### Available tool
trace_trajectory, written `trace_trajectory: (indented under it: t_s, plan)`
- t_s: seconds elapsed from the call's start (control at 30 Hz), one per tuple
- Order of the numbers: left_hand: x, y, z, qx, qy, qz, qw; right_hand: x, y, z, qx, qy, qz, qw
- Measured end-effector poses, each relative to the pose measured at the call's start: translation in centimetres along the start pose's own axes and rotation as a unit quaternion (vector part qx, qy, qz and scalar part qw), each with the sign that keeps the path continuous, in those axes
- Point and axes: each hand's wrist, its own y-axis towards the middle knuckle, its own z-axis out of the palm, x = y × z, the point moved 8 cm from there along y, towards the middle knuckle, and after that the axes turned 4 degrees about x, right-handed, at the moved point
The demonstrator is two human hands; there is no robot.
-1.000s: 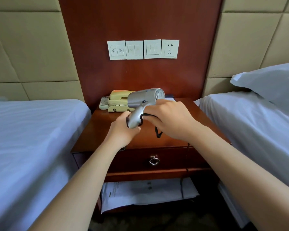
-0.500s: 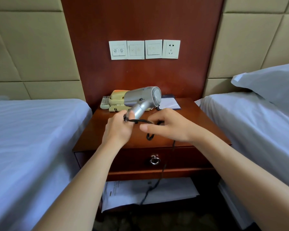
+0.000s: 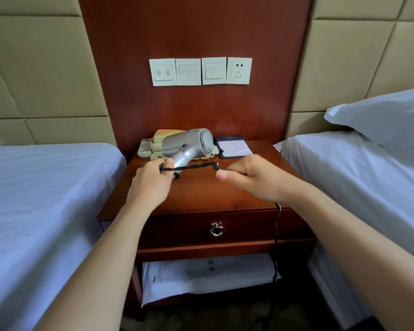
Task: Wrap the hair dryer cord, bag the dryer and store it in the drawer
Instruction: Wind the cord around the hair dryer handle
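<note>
Left hand: grips dryer handle.
Right hand: pinches cord — pulled tight, sideways, right of handle.

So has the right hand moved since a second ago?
Yes. The right hand has pulled rightward, away from the hair dryer, stretching the cord toward the notepad side of the nightstand.

Cream telephone and notepad at the counter rear, well apart. Four white wall plates above, rightmost a socket. Papers on lower shelf. Beds flank; pillow on right.
</note>
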Motion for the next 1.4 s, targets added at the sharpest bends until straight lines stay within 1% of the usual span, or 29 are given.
trace_trajectory:
  t_s: [0.13,0.3,0.4,0.5,0.57,0.67,0.8,0.87,0.9,0.97,1.07,1.13,1.2,1.27,1.33,1.4]
  plan:
    - [0.5,0.1,-0.9,-0.014,0.015,-0.012,1.0,-0.5,-0.6,-1.3,-0.015,0.005,0.007,1.0]
    - [0.1,-0.7,-0.8,-0.02,0.037,0.0,0.999,-2.4,-0.9,-1.0,0.013,0.03,0.054,0.998]
    - [-0.3,-1.4,-0.2,-0.01,0.052,0.011,0.999,-3.6,-1.5,-1.2,-0.003,-0.011,0.074,0.997]
    - [-0.4,-1.7,-0.1,-0.009,0.045,0.012,0.999,-3.3,-1.7,-1.7,-0.037,-0.054,0.047,0.997]
    - [-0.2,-1.7,-0.2,-0.007,0.041,0.002,0.999,-3.0,-1.7,-1.3,-0.02,-0.068,0.029,0.997]
    - [0.0,-1.8,-0.2,0.002,0.043,-0.01,0.999,-2.9,-1.6,-1.2,-0.005,-0.043,0.03,0.999]
    - [-0.2,-1.8,0.2,0.03,0.019,0.001,0.999,-1.6,-1.5,-1.9,-0.017,0.037,0.002,0.999]
    - [-0.5,-1.9,0.4,0.042,-0.003,0.012,0.999,-1.3,-1.4,-2.4,-0.034,0.037,-0.006,0.999]
    - [-0.8,-2.2,0.5,0.052,-0.006,0.018,0.998,-1.3,-1.4,-3.0,-0.055,0.015,-0.007,0.998]
    - [-1.4,-2.5,0.9,0.083,-0.004,0.028,0.996,-1.8,-1.4,-4.4,-0.115,-0.058,0.007,0.992]
    - [-3.1,-3.3,1.9,0.16,-0.022,0.076,0.984,-2.9,-1.7,-6.3,-0.192,-0.146,0.048,0.969]
    - [-4.3,-4.2,2.7,0.229,-0.044,0.096,0.968,-3.6,-1.7,-7.1,-0.212,-0.166,0.059,0.961]
    - [-5.2,-5.3,3.6,0.306,-0.082,0.102,0.943,-4.6,-1.5,-7.4,-0.211,-0.176,0.066,0.959]
    - [-5.7,-6.3,4.2,0.363,-0.124,0.087,0.919,-5.8,-1.3,-7.4,-0.197,-0.16,0.071,0.965]
    - [-6.1,-6.8,4.5,0.391,-0.171,0.069,0.902,-7.0,-1.4,-7.3,-0.178,-0.076,0.064,0.979]
    - [-6.3,-6.8,4.4,0.404,-0.226,0.056,0.885,-8.7,-1.6,-7.0,-0.159,0.021,0.062,0.985]
